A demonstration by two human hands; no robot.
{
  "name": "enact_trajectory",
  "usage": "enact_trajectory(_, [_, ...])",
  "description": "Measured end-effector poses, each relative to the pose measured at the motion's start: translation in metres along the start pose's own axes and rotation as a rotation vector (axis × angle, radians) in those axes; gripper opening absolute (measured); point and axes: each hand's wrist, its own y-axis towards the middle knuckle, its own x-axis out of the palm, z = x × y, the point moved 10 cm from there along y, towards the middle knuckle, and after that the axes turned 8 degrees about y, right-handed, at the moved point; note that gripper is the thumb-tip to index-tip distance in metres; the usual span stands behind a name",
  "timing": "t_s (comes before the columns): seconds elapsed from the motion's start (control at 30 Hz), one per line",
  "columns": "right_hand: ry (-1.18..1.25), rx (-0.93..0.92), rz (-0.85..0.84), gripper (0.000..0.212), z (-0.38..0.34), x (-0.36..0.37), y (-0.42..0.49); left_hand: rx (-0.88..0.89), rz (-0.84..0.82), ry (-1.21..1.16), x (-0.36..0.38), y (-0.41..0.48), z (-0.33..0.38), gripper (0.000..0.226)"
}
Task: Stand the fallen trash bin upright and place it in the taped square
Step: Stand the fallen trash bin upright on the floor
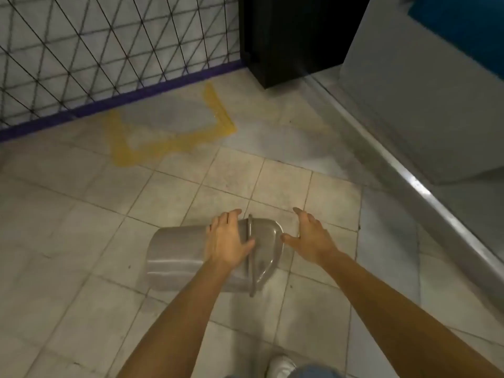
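On the pale tiled floor [81, 241], the yellow taped square [169, 132] lies blurred against a mesh fence [95, 50], its far edge hard to make out. The grey trash bin [174, 252] lies on its side, well short of it. The left hand [227, 241] presses flat on the bin's body near the lid; the right hand [311, 238] hovers spread beside the lid, gripping nothing.
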Motion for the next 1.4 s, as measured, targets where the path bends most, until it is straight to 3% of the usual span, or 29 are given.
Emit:
enact_trajectory(0.23, [0.061, 0.042, -0.073, 0.076, 0.04, 0.051, 0.034, 0.008, -0.013, 0.058, 0.056, 0.018, -0.003, 0.061])
enact_trajectory(0.43, [0.174, 0.03, -0.107, 0.064, 0.051, 0.071, 0.044, -0.084, -0.024, -0.138, 0.064, 0.023, 0.002, 0.038])
enact_trajectory(0.83, [0.246, -0.026, 0.027, 0.052, 0.038, 0.057, 0.047, -0.127, 0.036, -0.386, 0.041, 0.031, -0.015, 0.036])
enact_trajectory(1.0, [0.348, 0.107, 0.013, 0.062, 0.042, 0.057, 0.05, -0.143, 0.114, -0.555, 0.004, 0.04, -0.038, 0.039])
enact_trajectory(1.13, [0.339, 0.23, -0.099, 0.074, 0.041, 0.072, 0.048, -0.153, 0.14, -0.688, -0.016, 0.043, -0.057, 0.039])
enact_trajectory(1.4, [0.657, 0.362, -0.254, 0.048, 0.034, 0.109, 0.035, -0.165, 0.114, -0.869, -0.028, 0.043, -0.084, 0.038])
